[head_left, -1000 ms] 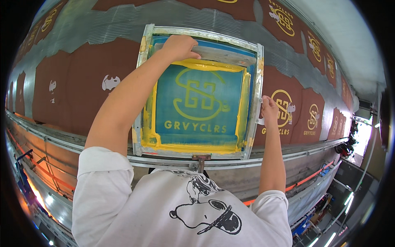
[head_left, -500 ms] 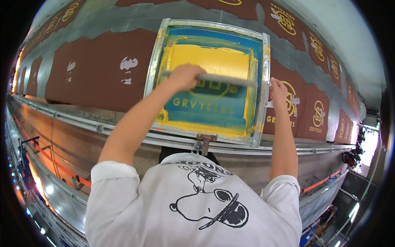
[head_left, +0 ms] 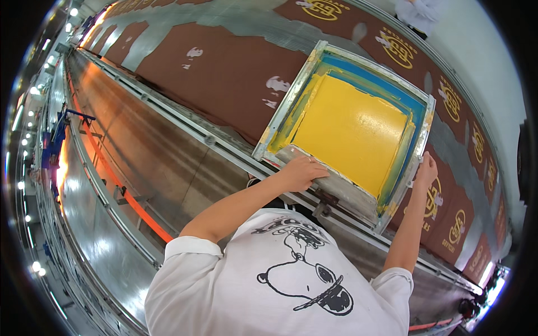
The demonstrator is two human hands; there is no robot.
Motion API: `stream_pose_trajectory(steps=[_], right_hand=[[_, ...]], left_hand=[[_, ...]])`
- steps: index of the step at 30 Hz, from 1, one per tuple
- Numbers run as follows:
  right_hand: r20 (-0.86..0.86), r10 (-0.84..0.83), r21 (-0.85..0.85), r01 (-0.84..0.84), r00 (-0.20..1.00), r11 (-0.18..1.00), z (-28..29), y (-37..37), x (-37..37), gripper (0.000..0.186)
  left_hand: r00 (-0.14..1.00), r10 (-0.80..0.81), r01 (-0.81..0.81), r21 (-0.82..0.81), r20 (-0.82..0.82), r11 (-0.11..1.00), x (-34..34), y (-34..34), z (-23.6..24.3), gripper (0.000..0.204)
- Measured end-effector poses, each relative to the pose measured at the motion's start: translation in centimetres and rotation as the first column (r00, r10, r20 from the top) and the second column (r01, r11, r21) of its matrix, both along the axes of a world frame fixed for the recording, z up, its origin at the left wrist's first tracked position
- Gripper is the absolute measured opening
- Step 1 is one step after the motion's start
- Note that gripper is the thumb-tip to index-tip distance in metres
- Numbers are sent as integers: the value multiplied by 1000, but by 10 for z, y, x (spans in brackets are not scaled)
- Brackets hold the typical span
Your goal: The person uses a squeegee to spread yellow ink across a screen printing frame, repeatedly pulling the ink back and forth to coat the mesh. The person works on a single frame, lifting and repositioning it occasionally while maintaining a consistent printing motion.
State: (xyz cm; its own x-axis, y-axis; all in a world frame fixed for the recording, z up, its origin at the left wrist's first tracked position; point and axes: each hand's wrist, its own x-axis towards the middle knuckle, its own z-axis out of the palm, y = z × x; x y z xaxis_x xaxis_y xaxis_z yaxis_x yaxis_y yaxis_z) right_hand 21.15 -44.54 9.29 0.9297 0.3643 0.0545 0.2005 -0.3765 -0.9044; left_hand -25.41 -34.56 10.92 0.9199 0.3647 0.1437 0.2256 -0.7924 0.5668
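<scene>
A square silver screen-printing frame [head_left: 406, 87] lies over brown garment pieces [head_left: 213, 78], its blue mesh [head_left: 372, 85] coated in the middle by a broad sheet of yellow ink [head_left: 353, 129]. At the near edge inside the frame, my left hand [head_left: 302, 173] is closed on a long grey squeegee [head_left: 353, 186]. My right hand [head_left: 426, 169] grips the frame's right side, fingers closed around it. A metal clamp [head_left: 325, 201] sits at the middle of the frame's front edge, just below the squeegee.
Brown pieces with yellow and white prints [head_left: 395, 47] line the long table. A metal rail [head_left: 190, 131] runs along its near edge. An orange rail [head_left: 145, 215] and another metal table [head_left: 101, 241] lie to the left. A person in white [head_left: 417, 14] stands beyond the far edge.
My left hand has drawn the squeegee from the frame's far edge to its near edge; yellow ink now covers the mesh design. The view has turned, and a person appears at the back.
</scene>
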Motion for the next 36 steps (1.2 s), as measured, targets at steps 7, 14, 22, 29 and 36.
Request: stream_pose_trajectory(steps=[7,14,22,29,36], right_hand=[[-122,19,203,7,992,979,-45,-7,1,32],[-47,-39,184,47,998,982,-110,-12,21,29],[34,57,-28,-56,998,998,-130,-129,10,45],[34,99,-242,-88,994,966,-100,-88,4,41],[41,49,-433,-26,998,901,-87,-103,0,41]], left_hand=[[982,45,-50,-26,-181,998,25,-10,18,51],[938,116,-109,39,-326,993,69,-8,13,43],[976,108,-114,-24,-191,993,68,-84,-14,39],[936,42,-37,23,-349,999,72,-48,4,38],[909,58,-48,34,-413,998,74,-70,7,44]])
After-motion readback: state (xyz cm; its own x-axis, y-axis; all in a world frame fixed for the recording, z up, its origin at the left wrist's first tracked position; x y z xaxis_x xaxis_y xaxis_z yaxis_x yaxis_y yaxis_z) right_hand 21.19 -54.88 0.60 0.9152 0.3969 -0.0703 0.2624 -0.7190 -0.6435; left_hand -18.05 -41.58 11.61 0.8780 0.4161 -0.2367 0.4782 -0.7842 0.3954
